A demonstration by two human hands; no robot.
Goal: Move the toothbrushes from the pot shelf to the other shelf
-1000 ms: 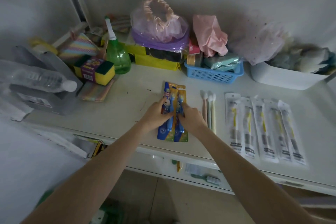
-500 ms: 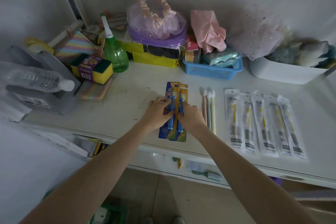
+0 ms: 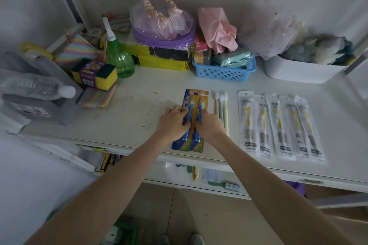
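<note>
Nudged up the shelf a touch since a moment ago: both blue carded toothbrush packs [image 3: 196, 121] lying flat, left hand [image 3: 172, 123] and right hand [image 3: 209, 125] pressing down. Probably just final straightening.

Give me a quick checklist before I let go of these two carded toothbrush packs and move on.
1. Carded toothbrush packs lying flat on the shelf top: ok.
2. Packs side by side and aligned: ok, edges overlap slightly.
3. Near ends clear of the shelf's front edge: not ok, they reach the lip.
4. Left hand and right hand pressing on the packs: ok.
5. Loose toothbrushes undisturbed beside the right hand: ok.
6. More toothbrushes left on the pot shelf: cannot tell.
</note>
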